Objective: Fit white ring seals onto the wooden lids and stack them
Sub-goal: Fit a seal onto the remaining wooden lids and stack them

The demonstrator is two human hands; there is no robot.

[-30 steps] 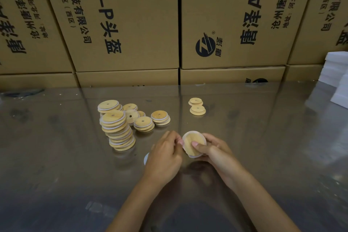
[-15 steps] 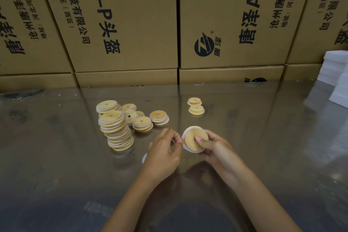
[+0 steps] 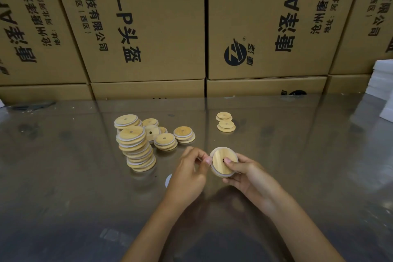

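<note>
I hold the wooden lid point(image 3: 223, 161) above the table point(image 3: 297, 155) in my right hand point(image 3: 248, 176) while my left hand point(image 3: 189, 174) pinches the white ring seal point(image 3: 221, 174) at its edge, so I judge the fitting is in progress and next the seal must be pressed all around before stacking on the tall stack point(image 3: 136, 149).

bg: stacked brown cardboard boxes point(image 3: 148, 27) w/ black print, wall-to-wall behind | worktop point(image 3: 297, 155): glossy, reflects boxes | far right: white foam blocks point(image 3: 382, 83) stacked | light: dim, warm
</note>
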